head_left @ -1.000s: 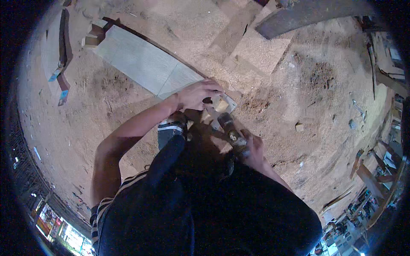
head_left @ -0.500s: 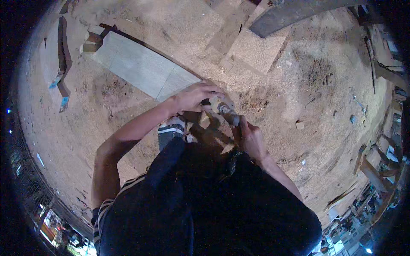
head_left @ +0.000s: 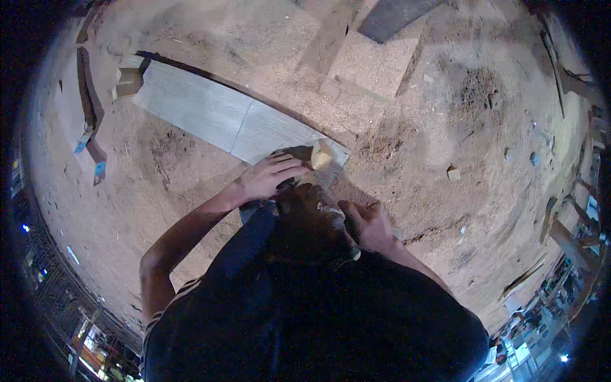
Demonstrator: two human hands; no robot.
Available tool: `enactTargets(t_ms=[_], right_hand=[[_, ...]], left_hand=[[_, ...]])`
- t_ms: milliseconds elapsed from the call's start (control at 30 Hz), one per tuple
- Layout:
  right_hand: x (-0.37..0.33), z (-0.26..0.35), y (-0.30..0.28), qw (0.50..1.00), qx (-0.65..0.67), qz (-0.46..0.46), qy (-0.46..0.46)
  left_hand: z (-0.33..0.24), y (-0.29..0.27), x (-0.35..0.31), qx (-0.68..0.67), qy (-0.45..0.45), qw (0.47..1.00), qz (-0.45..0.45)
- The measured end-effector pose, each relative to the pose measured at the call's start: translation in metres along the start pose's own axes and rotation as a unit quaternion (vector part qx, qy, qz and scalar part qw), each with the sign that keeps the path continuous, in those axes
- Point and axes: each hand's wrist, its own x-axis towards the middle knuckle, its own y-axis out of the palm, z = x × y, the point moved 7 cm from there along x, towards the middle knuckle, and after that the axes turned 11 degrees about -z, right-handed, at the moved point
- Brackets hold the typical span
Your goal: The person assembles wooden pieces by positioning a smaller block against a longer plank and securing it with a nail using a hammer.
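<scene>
My left hand point(head_left: 270, 178) curls over a dark object below the near right end of a long pale-grey board point(head_left: 210, 108). Its fingers point right, and what they grip is too shadowed to make out. A small pale wooden block point(head_left: 322, 155) stands at that right end, just beyond my fingertips. To the right, my right hand point(head_left: 375, 227) is closed, thumb side toward my left hand. Whatever it holds is dark and unclear, lost in the shadow between my hands. Pencil-thin lines cross the board's face.
Small wood blocks point(head_left: 127, 83) sit against the board's far left end. A flat square panel point(head_left: 375, 63) lies on the dusty ground, partly under a dark plank point(head_left: 394, 16). A small offcut point(head_left: 453, 172) lies right. Timber pieces point(head_left: 569, 242) are stacked at the right edge.
Both hands have come nearer to my body, the left one also lower. The light, round-ended piece between them no longer shows. The board's right end and the wooden block on it are now uncovered.
</scene>
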Motion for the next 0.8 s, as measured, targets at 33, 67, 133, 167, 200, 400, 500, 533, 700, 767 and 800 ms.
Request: enactTargets(t_ms=[33,67,133,167,200,400,500,533,700,767,800], right_hand=[[0.012,0.016,-0.012,1.0,-0.006,-0.013,-0.024],[0.02,0.028,-0.016,0.998,-0.013,-0.028,-0.048],[0.021,0.019,0.005,0.999,-0.023,0.025,-0.017],[0.019,0.013,0.014,0.998,-0.028,0.052,0.002],[0.02,0.016,0.009,0.999,-0.031,-0.003,-0.043],[0.018,0.025,0.01,0.992,-0.089,-0.01,-0.09],[0.027,0.027,-0.001,0.995,-0.052,-0.002,-0.081],[0.027,0.025,0.001,0.996,-0.058,0.012,-0.07],[0.042,0.035,-0.009,0.997,-0.046,0.053,-0.026],[0.042,0.051,-0.02,0.995,-0.012,-0.034,-0.097],[0.037,0.06,-0.028,0.99,-0.001,-0.07,-0.125]], left_hand=[[0.003,0.002,-0.001,-0.005,0.0,1.0,-0.009],[0.007,0.004,-0.005,-0.008,0.002,1.0,-0.017],[0.011,0.001,-0.004,-0.003,0.017,0.999,-0.033],[0.012,0.003,0.0,-0.013,0.009,1.0,-0.024],[0.013,0.006,0.002,-0.021,0.0,1.0,-0.015],[0.051,0.038,-0.032,-0.048,-0.046,0.998,0.001],[0.054,0.036,-0.029,-0.073,-0.034,0.996,-0.029],[0.042,0.031,-0.02,-0.039,0.015,0.998,-0.037],[0.07,0.042,-0.033,-0.066,-0.092,0.993,0.026],[0.068,0.045,-0.035,-0.115,-0.135,0.983,0.044],[0.062,0.041,-0.034,-0.105,-0.098,0.989,0.031]])
